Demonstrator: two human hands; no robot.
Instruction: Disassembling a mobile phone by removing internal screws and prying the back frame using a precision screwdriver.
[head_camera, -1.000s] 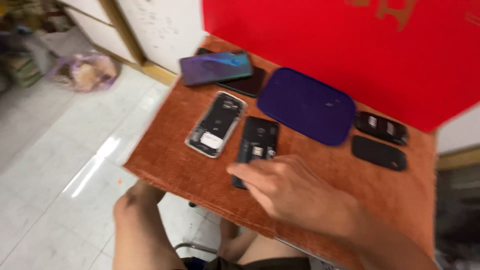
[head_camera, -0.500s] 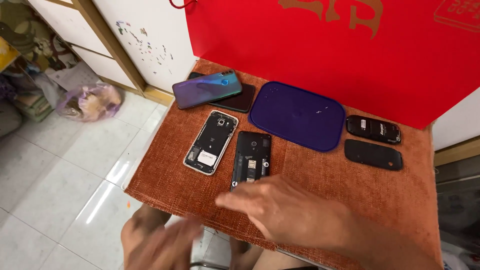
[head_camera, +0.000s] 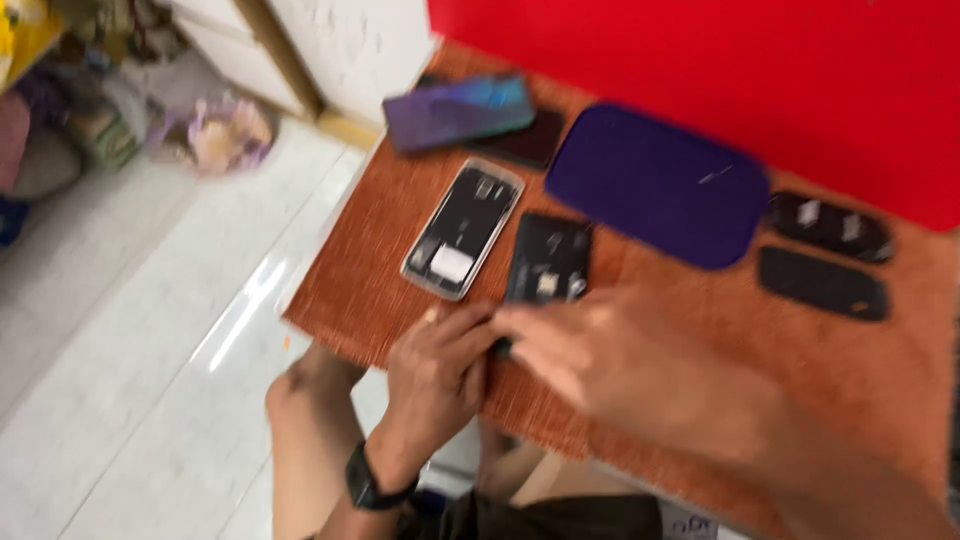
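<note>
Orange mat (head_camera: 380, 290), left hand (head_camera: 440, 375) and right hand (head_camera: 600, 355) curled, fingertips pinching black phone (head_camera: 547, 262)

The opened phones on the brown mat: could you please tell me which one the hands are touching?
The black-framed opened phone, right of the silver-framed opened phone. Both the left hand and right hand meet at its near end; the silver-framed one lies untouched.
</note>
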